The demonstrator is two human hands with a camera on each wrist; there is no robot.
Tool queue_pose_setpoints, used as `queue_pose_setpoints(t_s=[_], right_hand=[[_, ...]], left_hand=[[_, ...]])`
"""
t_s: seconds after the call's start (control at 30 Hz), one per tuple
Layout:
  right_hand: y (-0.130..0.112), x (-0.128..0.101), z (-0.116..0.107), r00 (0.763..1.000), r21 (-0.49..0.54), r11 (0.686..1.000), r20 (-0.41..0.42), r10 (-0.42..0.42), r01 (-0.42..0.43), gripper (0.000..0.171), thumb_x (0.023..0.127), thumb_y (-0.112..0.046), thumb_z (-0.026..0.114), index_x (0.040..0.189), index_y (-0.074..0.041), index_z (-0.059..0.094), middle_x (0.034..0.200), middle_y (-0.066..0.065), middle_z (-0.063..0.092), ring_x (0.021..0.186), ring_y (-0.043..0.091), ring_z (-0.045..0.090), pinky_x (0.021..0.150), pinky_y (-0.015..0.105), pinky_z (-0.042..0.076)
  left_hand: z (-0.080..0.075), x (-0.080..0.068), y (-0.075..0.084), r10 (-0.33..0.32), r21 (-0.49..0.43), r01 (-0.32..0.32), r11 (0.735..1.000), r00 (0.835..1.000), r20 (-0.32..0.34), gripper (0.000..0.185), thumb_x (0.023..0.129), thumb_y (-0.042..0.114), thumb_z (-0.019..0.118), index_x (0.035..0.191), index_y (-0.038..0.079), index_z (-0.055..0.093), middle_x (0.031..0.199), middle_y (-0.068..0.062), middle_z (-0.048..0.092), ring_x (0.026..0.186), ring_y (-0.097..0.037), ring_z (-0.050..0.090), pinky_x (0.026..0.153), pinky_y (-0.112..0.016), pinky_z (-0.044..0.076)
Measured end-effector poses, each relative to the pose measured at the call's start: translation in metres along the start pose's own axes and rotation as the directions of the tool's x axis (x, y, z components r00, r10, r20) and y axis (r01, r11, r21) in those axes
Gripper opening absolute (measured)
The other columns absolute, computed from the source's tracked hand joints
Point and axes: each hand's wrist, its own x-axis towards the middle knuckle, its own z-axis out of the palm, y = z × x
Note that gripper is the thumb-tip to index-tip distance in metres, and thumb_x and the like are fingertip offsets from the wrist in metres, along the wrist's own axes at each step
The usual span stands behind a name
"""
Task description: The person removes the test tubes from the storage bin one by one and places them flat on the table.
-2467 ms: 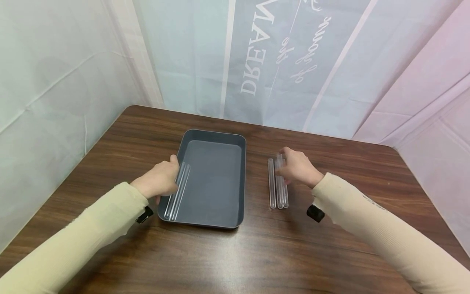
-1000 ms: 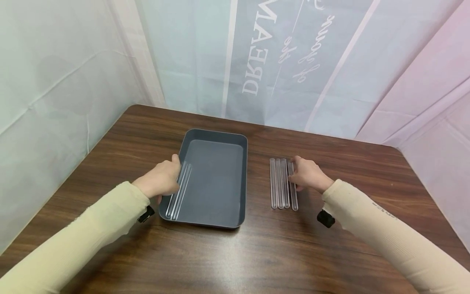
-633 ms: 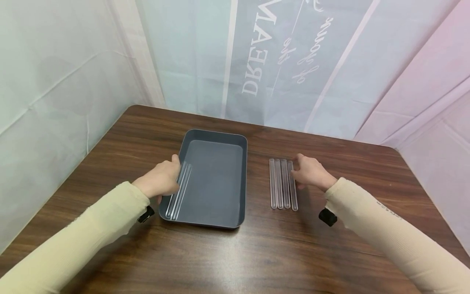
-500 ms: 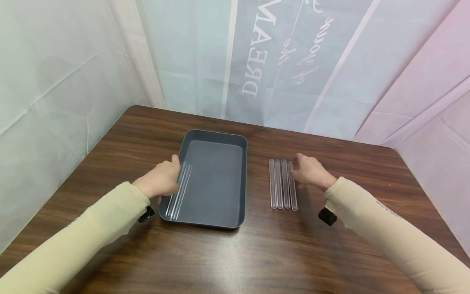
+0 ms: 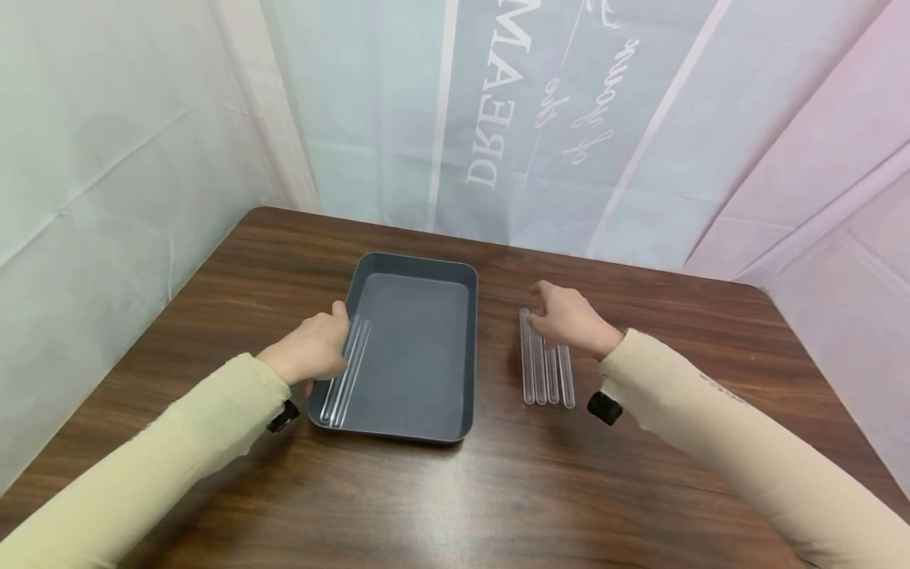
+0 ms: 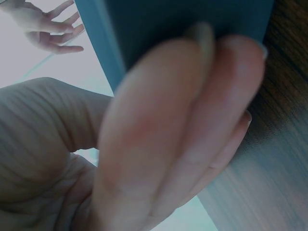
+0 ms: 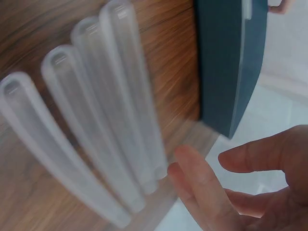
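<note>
A dark grey tray (image 5: 419,348) lies on the brown table, with two clear tubes (image 5: 344,375) along its left wall. My left hand (image 5: 313,352) grips that left wall, thumb over the rim. In the left wrist view its fingers (image 6: 183,120) press on the tray's outside wall (image 6: 173,19). Several more clear tubes (image 5: 545,381) lie side by side on the table right of the tray. My right hand (image 5: 563,318) hovers over their far ends, fingers spread and holding nothing. The right wrist view shows the tubes (image 7: 96,120) below the open fingers (image 7: 192,173), with the tray's wall (image 7: 231,62) beyond.
The wooden table (image 5: 455,498) has bare surface in front of the tray and tubes. White and pink sheeting (image 5: 128,142) hangs close around its far and side edges. A black wrist device (image 5: 604,408) sits under my right sleeve.
My right hand laid one more tube on the right of the row, let it go, then moved left over the row's far ends. The left hand has stayed on the tray.
</note>
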Motion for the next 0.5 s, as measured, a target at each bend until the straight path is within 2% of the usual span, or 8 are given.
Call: queue_pose_setpoints(t_s=[0.13,0.3,0.43,0.5], right_hand=[[-0.017,0.005,0.002,0.999,0.015,0.999,-0.008,-0.041,0.042,0.051,0.095,-0.011,0.048,0.142,0.005,0.035,0.079,0.011,0.059,0.066,0.026,0.069,0.068,0.035,0.057],[-0.036,0.011,0.004,0.998,-0.008,0.998,-0.016,-0.065,0.065,0.052,0.092,-0.011,0.051,0.141,0.003,0.038,0.082,0.009,0.062,0.064,0.024,0.07,0.069,0.033,0.056],[-0.049,0.014,0.006,0.993,-0.062,0.992,-0.036,-0.115,0.112,0.05,0.09,-0.01,0.051,0.138,0.004,0.042,0.076,0.007,0.061,0.052,0.016,0.057,0.062,0.03,0.048],[-0.054,0.016,0.007,0.989,-0.077,0.987,-0.043,-0.143,0.14,0.049,0.09,-0.01,0.051,0.136,0.005,0.043,0.075,0.007,0.061,0.052,0.013,0.05,0.059,0.028,0.043]], left_hand=[[-0.001,0.0,-0.001,-0.003,-0.001,0.003,1.0,1.0,0.0,0.074,0.079,-0.008,0.048,0.139,-0.021,0.005,0.073,-0.03,0.058,0.034,-0.022,0.057,0.037,-0.03,0.051],[-0.001,0.001,-0.001,-0.003,0.0,0.003,1.0,1.0,0.006,0.079,0.079,-0.008,0.047,0.141,-0.02,0.001,0.08,-0.035,0.059,0.034,-0.022,0.058,0.037,-0.029,0.051],[0.0,0.002,0.0,-0.004,0.0,0.004,1.0,1.0,0.003,0.079,0.079,-0.009,0.048,0.142,-0.02,0.0,0.085,-0.039,0.058,0.034,-0.022,0.058,0.037,-0.029,0.051],[0.0,0.002,0.0,-0.005,-0.003,0.005,1.0,1.0,0.0,0.078,0.079,-0.009,0.048,0.141,-0.02,0.002,0.084,-0.038,0.057,0.034,-0.022,0.058,0.036,-0.029,0.05]])
